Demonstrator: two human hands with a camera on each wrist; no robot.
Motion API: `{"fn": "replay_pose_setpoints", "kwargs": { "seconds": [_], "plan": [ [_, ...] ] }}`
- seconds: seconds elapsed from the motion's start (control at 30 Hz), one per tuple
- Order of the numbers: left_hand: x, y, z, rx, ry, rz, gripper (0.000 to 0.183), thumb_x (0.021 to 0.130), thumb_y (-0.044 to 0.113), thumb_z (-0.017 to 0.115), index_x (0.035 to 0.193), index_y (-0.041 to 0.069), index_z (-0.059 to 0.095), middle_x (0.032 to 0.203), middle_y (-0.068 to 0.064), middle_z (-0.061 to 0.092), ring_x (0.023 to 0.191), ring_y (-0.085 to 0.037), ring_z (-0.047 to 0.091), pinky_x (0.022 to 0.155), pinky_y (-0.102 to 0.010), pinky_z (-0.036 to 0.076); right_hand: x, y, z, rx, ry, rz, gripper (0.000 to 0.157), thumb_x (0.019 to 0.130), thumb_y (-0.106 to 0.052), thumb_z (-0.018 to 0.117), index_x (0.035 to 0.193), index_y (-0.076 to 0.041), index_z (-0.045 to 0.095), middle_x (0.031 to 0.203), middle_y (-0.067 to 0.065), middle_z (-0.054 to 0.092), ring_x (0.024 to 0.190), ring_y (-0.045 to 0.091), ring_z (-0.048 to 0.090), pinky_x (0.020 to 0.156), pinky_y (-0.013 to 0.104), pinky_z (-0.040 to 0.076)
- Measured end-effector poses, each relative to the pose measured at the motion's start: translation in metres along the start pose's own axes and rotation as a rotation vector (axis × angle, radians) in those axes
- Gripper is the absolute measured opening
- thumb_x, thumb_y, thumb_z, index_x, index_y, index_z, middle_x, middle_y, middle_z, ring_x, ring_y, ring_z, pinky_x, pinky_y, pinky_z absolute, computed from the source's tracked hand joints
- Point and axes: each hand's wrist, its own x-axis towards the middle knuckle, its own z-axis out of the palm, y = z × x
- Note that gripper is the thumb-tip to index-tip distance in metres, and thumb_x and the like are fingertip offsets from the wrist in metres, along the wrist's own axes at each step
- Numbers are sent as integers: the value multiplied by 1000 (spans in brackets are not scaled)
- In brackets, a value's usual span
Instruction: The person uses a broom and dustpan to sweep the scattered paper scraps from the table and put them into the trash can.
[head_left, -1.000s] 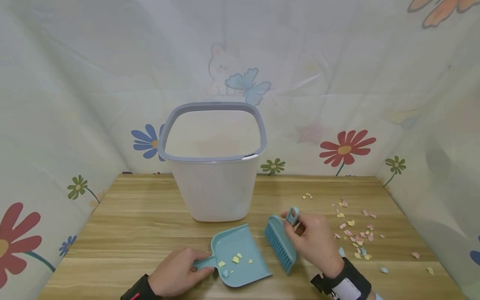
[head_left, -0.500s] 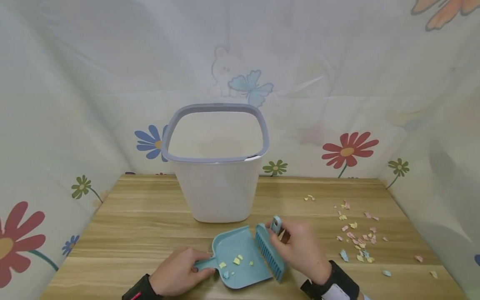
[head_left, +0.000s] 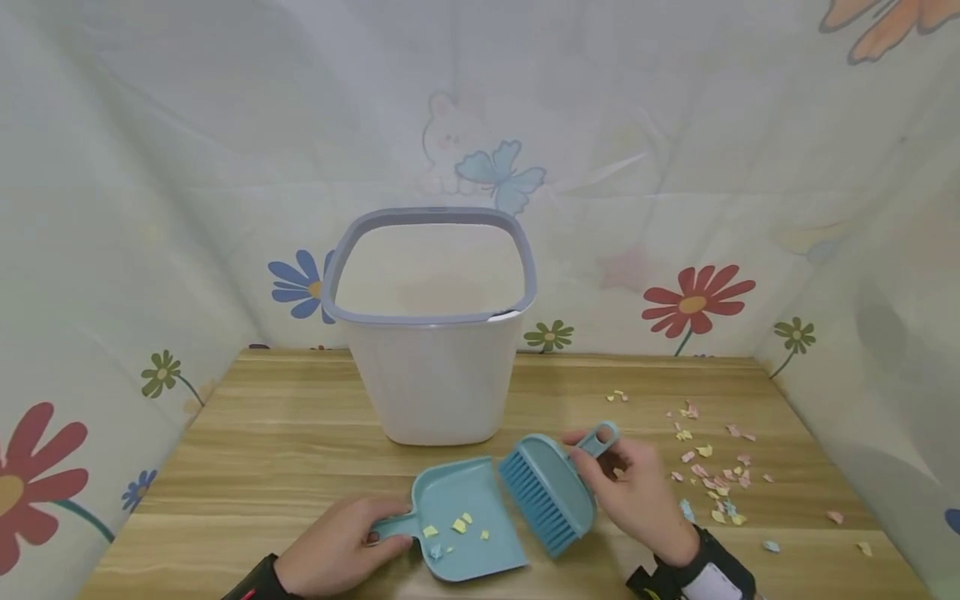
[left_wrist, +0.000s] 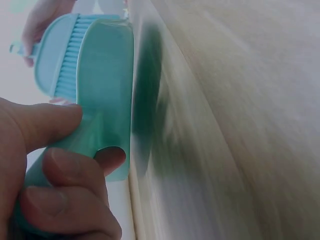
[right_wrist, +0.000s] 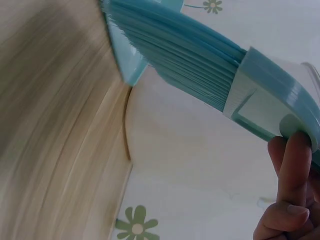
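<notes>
My left hand (head_left: 341,546) grips the short handle of a blue dustpan (head_left: 457,492) near the table's front. A few yellow and blue paper scraps (head_left: 459,526) lie in the pan. In the left wrist view, thumb and fingers wrap the dustpan's handle (left_wrist: 82,140). My right hand (head_left: 633,492) holds a matching blue hand brush (head_left: 551,487) by its looped handle. Its bristles (head_left: 536,500) face the pan's open edge, tilted toward it. From the right wrist, the bristles (right_wrist: 180,55) appear raised off the table, with fingers curled at the brush's handle end.
A white bin (head_left: 442,383) with a grey-blue rim stands behind the dustpan. Many pink, yellow and blue paper scraps (head_left: 720,483) are scattered on the wooden table (head_left: 262,433) at the right. A floral curtain (head_left: 225,167) encloses the back and sides.
The brush first swept left to the pan's edge, then drew back right and tipped, its bristles now turned toward the pan. The dustpan and left hand shifted slightly left.
</notes>
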Motion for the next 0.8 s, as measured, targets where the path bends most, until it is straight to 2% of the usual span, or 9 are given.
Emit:
{"fn": "replay_pose_setpoints", "kwargs": {
  "seconds": [0.13, 0.33, 0.5, 0.6, 0.7, 0.8],
  "plan": [
    [-13, -4, -10, -5, 16, -30, 51, 100, 57, 61, 132, 19, 71, 130, 7, 72, 112, -4, 64, 86, -25, 55, -6, 6, -13, -25, 29, 51, 20, 93, 8, 69, 105, -5, 76, 82, 5, 74, 59, -2, 53, 47, 21, 43],
    [-37, -15, -32, -34, 40, -82, 52, 100, 57, 61, 135, 20, 69, 132, 9, 71, 116, -4, 63, 88, -24, 55, -20, 18, -31, -72, 46, 146, 16, 95, 6, 68, 105, -3, 76, 78, 0, 74, 60, 2, 62, 52, 23, 52],
    [-56, -34, -54, -99, -20, -197, 51, 99, 56, 62, 135, 21, 68, 133, 6, 70, 121, -14, 64, 91, -30, 57, -35, 29, -43, -85, 62, 245, 13, 97, 4, 67, 107, 0, 75, 76, -5, 71, 56, 7, 61, 51, 24, 51],
    [-70, -48, -69, -111, -25, -289, 53, 99, 53, 64, 137, 16, 67, 134, 0, 70, 121, -22, 66, 91, -36, 59, -44, 37, -49, -70, 84, 304, 12, 97, 4, 67, 107, 4, 74, 76, -7, 70, 55, 8, 61, 51, 24, 51],
    [-85, -58, -84, -63, 31, -373, 59, 98, 52, 66, 139, 10, 65, 135, -7, 69, 122, -27, 65, 91, -40, 59, -52, 44, -56, -62, 113, 346, 11, 97, 4, 67, 106, 7, 73, 78, -9, 71, 57, 7, 61, 52, 25, 52],
    [-98, -64, -100, 33, 133, -387, 59, 99, 50, 66, 138, 6, 65, 134, -11, 70, 121, -28, 66, 87, -39, 60, -58, 50, -62, -68, 140, 360, 11, 96, 5, 67, 105, 9, 72, 83, -12, 71, 58, 7, 61, 53, 25, 52]
  ]
}}
